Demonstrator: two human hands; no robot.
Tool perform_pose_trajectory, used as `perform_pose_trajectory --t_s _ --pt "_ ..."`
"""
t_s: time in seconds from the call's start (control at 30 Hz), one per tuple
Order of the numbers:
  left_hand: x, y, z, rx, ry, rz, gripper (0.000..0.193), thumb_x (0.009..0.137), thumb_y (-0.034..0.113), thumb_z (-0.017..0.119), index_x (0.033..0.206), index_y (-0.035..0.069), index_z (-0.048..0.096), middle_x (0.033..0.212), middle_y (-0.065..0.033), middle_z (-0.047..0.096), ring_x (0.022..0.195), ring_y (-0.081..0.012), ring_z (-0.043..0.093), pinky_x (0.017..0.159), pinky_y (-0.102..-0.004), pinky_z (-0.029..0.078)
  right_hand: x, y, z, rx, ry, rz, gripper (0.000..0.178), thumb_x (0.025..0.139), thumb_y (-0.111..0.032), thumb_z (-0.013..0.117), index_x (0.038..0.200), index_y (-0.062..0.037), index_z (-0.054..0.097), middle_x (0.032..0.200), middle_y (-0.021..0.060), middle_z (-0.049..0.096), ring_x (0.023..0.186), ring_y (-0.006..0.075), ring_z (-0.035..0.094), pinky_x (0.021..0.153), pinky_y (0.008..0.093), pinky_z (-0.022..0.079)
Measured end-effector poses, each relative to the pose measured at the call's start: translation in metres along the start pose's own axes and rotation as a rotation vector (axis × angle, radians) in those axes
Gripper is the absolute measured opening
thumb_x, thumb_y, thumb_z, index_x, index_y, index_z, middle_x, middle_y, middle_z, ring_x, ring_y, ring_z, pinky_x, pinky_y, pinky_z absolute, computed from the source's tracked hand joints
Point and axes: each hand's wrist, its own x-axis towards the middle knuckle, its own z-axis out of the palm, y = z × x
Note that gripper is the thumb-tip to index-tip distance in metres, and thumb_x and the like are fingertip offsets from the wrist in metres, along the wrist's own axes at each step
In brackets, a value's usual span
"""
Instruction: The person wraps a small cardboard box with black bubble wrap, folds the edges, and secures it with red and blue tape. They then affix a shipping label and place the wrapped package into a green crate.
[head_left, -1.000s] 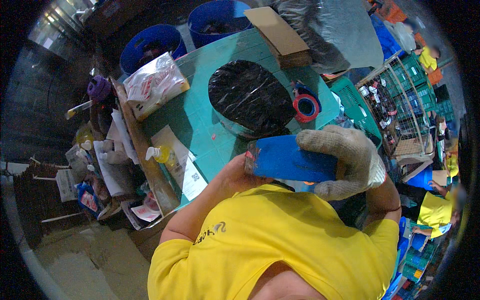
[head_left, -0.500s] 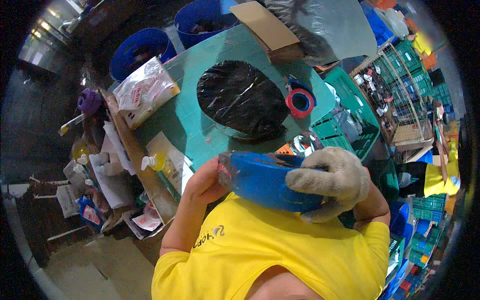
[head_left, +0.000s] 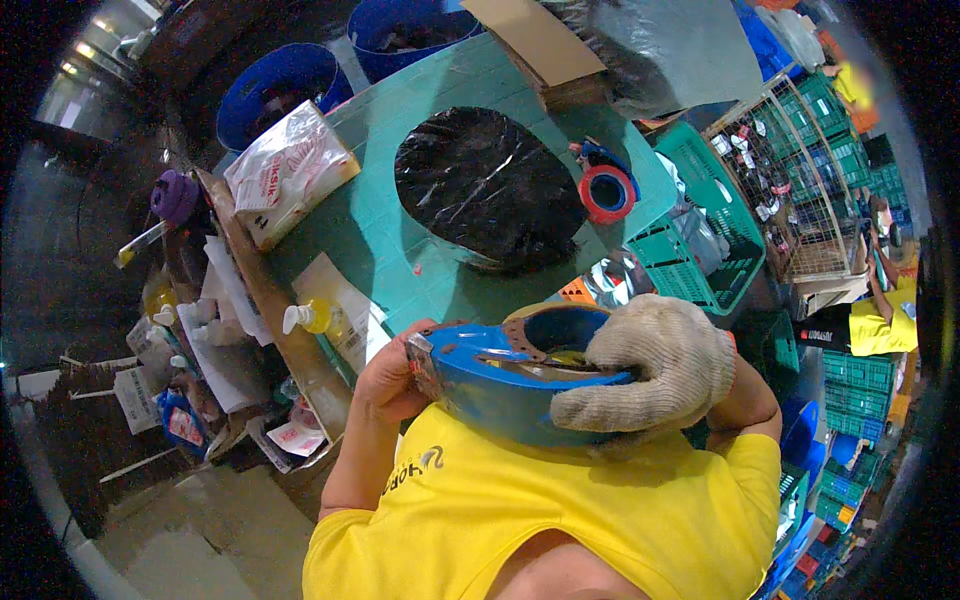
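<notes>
Close to my chest I hold a scuffed blue hollow object (head_left: 480,395) with a rounded opening in its top; its kind is not plain. My bare left hand (head_left: 393,375) is closed on its left end. On its right end, my right hand (head_left: 655,370), in a pale knitted glove, grips the rim with the fingers curled over it and partly hiding it. Beyond it, a round bundle covered in black plastic (head_left: 490,190) rests on the green table (head_left: 370,220). To its right lies a red ring with a blue part (head_left: 607,193).
A plastic-wrapped pack (head_left: 290,175) and a yellow pump bottle (head_left: 315,317) sit at the left. Two blue tubs (head_left: 232,110) stand beyond the table. Cardboard (head_left: 540,45) lies at the far edge. Green crates (head_left: 740,215) and a wire cage (head_left: 800,185) are on the right.
The blue object has tilted so its open top now shows. My left hand has shifted slightly down and left with it, and my right hand keeps its grip.
</notes>
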Motion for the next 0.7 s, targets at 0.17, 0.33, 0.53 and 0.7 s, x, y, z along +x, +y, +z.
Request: perform_pose_trajectory --t_s 0.17,0.33,0.53,0.7 --pt "0.004 0.013 0.008 -0.057 -0.089 0.155 0.029 0.082 0.018 0.066 0.103 0.003 0.053 0.111 -0.0124 0.057 0.095 -0.0248 0.06 0.082 -0.0401 0.051 0.009 0.0 0.003 0.14 -0.166 0.291 0.027 0.072 -0.037 0.065 0.08 -0.0112 0.068 0.062 0.013 0.059 0.056 0.0308 0.061 0.046 0.0384 0.047" --pt "0.023 0.061 0.011 0.376 0.239 0.47 0.015 0.094 0.02 0.051 0.092 0.005 0.053 0.077 -0.0027 0.054 0.072 -0.013 0.053 0.066 -0.0257 0.045 0.017 0.003 0.004 -0.019 0.018 -0.067 0.053 0.063 -0.032 0.076 0.11 -0.0114 0.06 0.075 0.0114 0.059 0.058 0.0285 0.058 0.051 0.0371 0.047" --pt "0.092 0.132 0.022 1.064 0.465 0.9 0.028 0.095 0.032 0.049 0.083 0.006 0.051 0.068 0.001 0.049 0.059 -0.008 0.042 0.054 -0.0233 0.034 0.057 0.029 0.009 -0.131 0.343 -0.118 0.071 0.06 -0.02 0.077 0.124 -0.0074 0.049 0.11 0.0146 0.058 0.08 0.03 0.057 0.067 0.0365 0.048" --pt "0.175 0.237 -0.019 1.111 0.519 0.779 0.022 0.092 0.027 0.055 0.09 0.006 0.058 0.065 0.0038 0.047 0.053 -0.0073 0.039 0.047 -0.0232 0.033 0.118 0.068 -0.023 -0.264 0.521 -0.036 0.051 0.066 -0.028 0.071 0.112 -0.01 0.055 0.097 0.013 0.06 0.083 0.0309 0.061 0.069 0.038 0.051"
